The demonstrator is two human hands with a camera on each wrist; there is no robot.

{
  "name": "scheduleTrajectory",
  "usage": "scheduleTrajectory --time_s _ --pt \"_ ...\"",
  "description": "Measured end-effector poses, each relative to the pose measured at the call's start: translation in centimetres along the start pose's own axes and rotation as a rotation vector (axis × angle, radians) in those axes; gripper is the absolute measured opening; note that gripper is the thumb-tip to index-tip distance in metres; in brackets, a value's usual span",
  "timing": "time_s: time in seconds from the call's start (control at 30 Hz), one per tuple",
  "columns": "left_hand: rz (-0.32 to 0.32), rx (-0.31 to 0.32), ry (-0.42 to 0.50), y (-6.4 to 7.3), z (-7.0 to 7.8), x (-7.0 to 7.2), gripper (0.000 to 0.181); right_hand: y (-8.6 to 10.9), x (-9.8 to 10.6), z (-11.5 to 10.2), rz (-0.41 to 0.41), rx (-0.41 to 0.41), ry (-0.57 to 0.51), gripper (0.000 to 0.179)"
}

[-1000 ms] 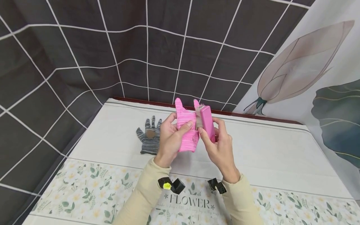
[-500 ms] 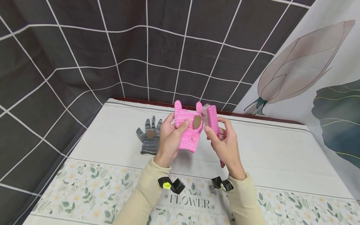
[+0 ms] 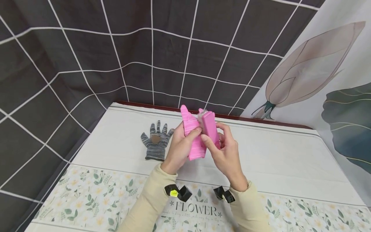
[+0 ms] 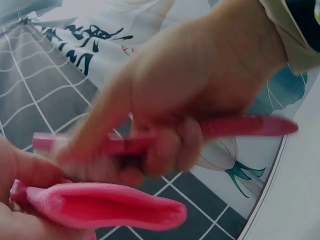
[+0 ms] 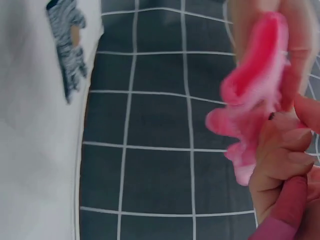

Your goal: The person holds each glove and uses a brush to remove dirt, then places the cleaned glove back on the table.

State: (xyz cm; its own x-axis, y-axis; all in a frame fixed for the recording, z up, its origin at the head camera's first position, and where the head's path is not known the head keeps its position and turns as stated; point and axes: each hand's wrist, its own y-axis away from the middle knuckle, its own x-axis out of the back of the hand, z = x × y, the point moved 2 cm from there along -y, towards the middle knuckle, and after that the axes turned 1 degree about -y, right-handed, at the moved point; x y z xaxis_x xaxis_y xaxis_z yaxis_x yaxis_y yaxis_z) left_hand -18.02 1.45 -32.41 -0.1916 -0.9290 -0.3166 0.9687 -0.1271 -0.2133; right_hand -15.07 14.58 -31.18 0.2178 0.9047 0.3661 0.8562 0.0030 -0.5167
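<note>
My left hand (image 3: 179, 146) grips a pink knitted glove (image 3: 197, 150), its thumb pressed across the front. My right hand (image 3: 227, 158) holds a pink brush (image 3: 210, 127) by its body, with the pale bristles turned left against the glove's right side. From the left wrist, the open cuff of the pink glove (image 4: 120, 207) faces the camera, and the brush's long handle (image 4: 245, 126) sticks out past the curled right fingers. Several pink glove fingers (image 5: 225, 122) dangle in the right wrist view. The brush covers the glove's brown patch.
A grey striped knitted glove (image 3: 156, 149) with a brown round patch lies flat on the white table cover (image 3: 278, 158), left of my hands. Behind the table's far edge hangs a dark grid-patterned cloth (image 3: 168, 48). A floral strip with lettering runs along the front.
The brush moved off to the right, showing the brown patch on the pink glove, then came back left onto it. The pink glove is now more tilted and folded. The grey glove stays put.
</note>
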Motion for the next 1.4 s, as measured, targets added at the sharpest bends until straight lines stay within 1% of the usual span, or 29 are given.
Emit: scheduleTrajectory --time_s 0.1,0.17,0.27,0.43,0.6,0.7,0.8,0.93,1.03,1.1,1.2,1.27,1.33,1.4 --pt "-0.009 -0.002 -0.005 0.2 0.1 -0.1 0.027 0.1 -0.3 1.3 0.02 0.015 0.077 0.045" --pt "-0.001 -0.001 0.0 0.2 0.2 -0.2 0.026 0.1 -0.3 2.1 0.032 0.015 0.097 0.046" --pt "0.001 0.006 0.007 0.3 0.1 -0.1 0.027 0.0 -0.3 2.7 0.042 0.022 0.111 0.046" --pt "0.015 0.006 -0.001 0.2 0.0 0.1 0.028 -0.1 -0.3 3.1 0.056 0.008 0.102 0.047" --pt "0.018 0.008 0.003 0.1 0.1 0.2 0.027 -0.2 -0.2 3.8 0.072 -0.038 0.071 0.046" --pt "0.013 0.013 0.007 0.0 0.1 0.3 0.027 -0.3 -0.1 4.0 0.066 -0.063 0.049 0.045" --pt "0.01 0.013 0.008 -0.2 0.2 0.5 0.028 -0.4 -0.1 3.9 0.06 -0.093 0.045 0.045" --pt "0.013 0.019 -0.004 -0.3 0.3 0.7 0.03 -0.5 0.0 1.9 0.065 -0.146 0.071 0.045" --pt "0.029 0.027 -0.014 -0.3 0.2 0.8 0.029 -0.5 0.1 0.7 0.071 -0.177 0.089 0.044" --pt "0.048 0.029 -0.021 -0.3 0.2 0.8 0.027 -0.5 0.3 0.9 0.075 -0.194 0.096 0.044" --pt "0.062 0.027 -0.03 -0.3 0.2 0.8 0.024 -0.6 0.8 1.1 0.076 -0.22 0.066 0.043" --pt "0.06 0.017 -0.052 -0.2 0.3 0.8 0.023 -0.5 1.2 1.2 0.075 -0.224 0.013 0.042" --pt "0.051 0.002 -0.08 -0.2 0.3 0.7 0.023 -0.4 1.3 1.3 0.07 -0.209 -0.06 0.042" --pt "0.043 -0.012 -0.112 -0.1 0.2 0.7 0.024 -0.1 1.2 1.4 0.058 -0.162 -0.122 0.042"
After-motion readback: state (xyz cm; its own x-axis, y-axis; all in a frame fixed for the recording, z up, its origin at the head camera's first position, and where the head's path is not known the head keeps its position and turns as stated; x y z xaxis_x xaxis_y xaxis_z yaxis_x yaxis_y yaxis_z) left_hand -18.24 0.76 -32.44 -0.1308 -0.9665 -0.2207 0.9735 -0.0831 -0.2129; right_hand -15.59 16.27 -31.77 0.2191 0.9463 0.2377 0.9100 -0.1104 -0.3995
